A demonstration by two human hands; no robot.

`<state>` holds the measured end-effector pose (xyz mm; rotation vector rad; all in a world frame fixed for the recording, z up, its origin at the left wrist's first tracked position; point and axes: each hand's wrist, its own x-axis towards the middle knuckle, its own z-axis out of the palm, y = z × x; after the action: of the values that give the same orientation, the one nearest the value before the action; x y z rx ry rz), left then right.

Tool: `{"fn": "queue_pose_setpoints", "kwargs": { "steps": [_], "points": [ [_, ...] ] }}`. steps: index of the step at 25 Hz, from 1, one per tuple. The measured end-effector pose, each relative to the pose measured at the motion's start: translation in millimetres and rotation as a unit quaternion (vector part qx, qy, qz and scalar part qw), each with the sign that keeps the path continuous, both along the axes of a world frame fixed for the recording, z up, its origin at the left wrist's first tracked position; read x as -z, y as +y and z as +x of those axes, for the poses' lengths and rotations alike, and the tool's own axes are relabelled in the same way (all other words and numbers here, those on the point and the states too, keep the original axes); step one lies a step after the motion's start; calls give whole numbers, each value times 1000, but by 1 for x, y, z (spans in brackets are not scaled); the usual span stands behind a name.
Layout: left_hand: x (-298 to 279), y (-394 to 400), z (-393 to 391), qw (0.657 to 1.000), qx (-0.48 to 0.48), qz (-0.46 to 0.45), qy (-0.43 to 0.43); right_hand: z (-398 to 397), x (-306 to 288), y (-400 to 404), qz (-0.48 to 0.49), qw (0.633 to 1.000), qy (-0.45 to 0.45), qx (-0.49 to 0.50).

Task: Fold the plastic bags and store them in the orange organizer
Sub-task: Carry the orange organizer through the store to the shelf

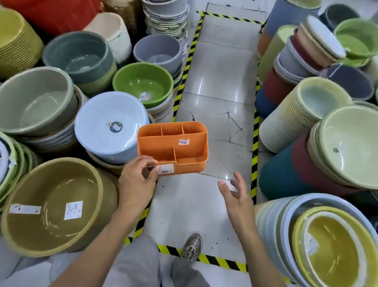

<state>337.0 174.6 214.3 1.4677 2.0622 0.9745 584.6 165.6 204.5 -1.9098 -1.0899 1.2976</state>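
Organizer in hand, no bags folded yet.
My left hand (138, 180) pinches the orange plastic compartmented organizer (171, 147) over the aisle floor; right hand (236, 194) spread, empty. I see no bags; compartments empty.
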Motion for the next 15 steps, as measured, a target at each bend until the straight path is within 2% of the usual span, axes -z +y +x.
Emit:
{"fn": "queue_pose_setpoints", "kwargs": {
  "steps": [4, 7, 15],
  "points": [
    [-1, 59, 17, 1000, 3, 8, 5, 19, 1, 52, 12, 995, -75, -63],
    [6, 119, 23, 1000, 11, 3, -7, 25, 7, 103, 22, 993, -85, -77],
    [29, 344, 20, 998, 26, 1, -53, 28, 6, 287, 15, 987, -136, -79]
  ]
}}
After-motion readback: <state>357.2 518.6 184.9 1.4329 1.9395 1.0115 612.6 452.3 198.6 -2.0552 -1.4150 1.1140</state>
